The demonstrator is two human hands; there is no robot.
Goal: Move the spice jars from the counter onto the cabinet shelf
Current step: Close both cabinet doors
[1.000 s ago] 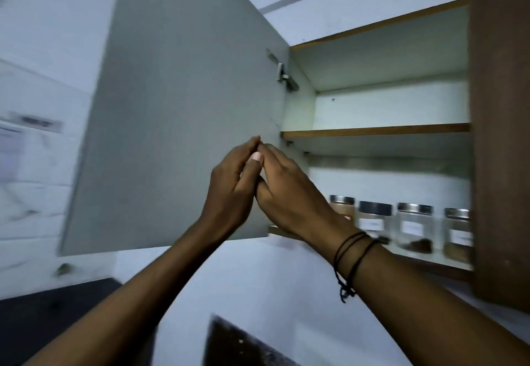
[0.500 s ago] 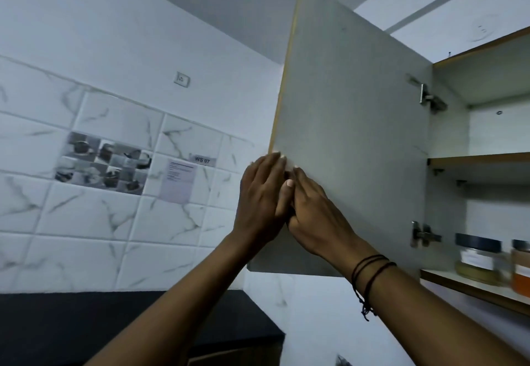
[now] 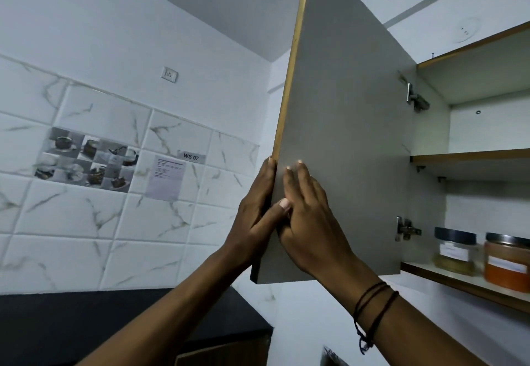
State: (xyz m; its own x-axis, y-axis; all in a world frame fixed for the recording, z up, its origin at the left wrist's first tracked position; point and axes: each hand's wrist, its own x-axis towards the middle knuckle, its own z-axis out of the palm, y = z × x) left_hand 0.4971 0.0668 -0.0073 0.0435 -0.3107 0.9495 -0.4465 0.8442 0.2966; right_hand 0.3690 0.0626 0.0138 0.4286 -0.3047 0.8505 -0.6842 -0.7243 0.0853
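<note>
Two spice jars sit well right of door; left hand grips it, right hand flat.

The orange-filled jar was cut by the right edge; labels on it and the dark-lidded jar were unreadable. The cabinet door hid most fingers of the left hand. Print on the wall notice was too small.

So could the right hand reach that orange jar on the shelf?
Probably yes: the door stands open and nothing stands before the orange jar, though the right hand presses flat on the door.
</note>
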